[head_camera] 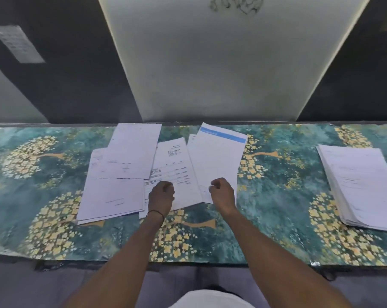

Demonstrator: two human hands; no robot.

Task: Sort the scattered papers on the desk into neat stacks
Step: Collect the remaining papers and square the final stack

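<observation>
1. At mid-desk (276,218), the scattered papers (121,174) are lying overlapped and askew, and the right hand (224,192) is pinching the near edge of the blue-headed sheet (217,161) with curled fingers.
2. The left hand (161,195) is resting curled on the printed sheet (174,165) just beside it. I cannot tell whether it is gripping.
3. Lifting is likely risking a drag on neighbouring pages, since the sheets are overlapping, and a one-edge pinch could be creasing the paper.
4. Well apart at the right, a neat stack (361,185) is sitting. The overlapping printed sheet is what is standing in the way.
</observation>
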